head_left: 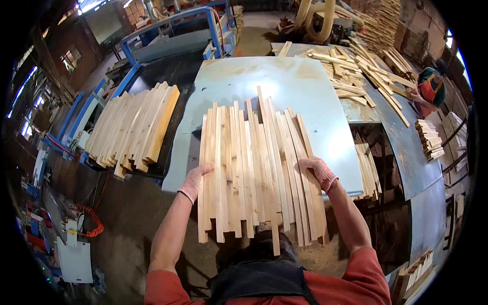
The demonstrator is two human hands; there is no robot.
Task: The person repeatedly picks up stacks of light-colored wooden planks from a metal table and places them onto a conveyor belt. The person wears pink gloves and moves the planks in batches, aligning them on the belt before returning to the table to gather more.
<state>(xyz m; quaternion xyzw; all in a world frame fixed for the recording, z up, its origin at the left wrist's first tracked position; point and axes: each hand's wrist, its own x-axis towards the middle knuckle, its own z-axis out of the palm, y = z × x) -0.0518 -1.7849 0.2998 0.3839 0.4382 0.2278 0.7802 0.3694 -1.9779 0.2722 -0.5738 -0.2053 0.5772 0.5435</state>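
Note:
A wide row of wooden strips point(249, 173) lies side by side over the near edge of a pale blue-grey tabletop point(218, 81), the strips' near ends jutting past it unevenly. My left hand point(196, 179), in a pinkish work glove, presses against the row's left outer strip. On the opposite side my right hand point(320, 172), gloved alike, grips the right outer strip, so the row is squeezed between both hands. A few strips on the right lean and fan apart slightly. Fingers of both hands are partly hidden by the wood.
Another row of strips point(134, 127) rests on a dark machine bed point(175, 76) with a blue frame at left. Loose boards point(351, 71) pile up at the back right. A co-worker point(431, 86) stands at far right near a small strip stack point(429, 140). A red coiled hose point(91, 221) hangs lower left.

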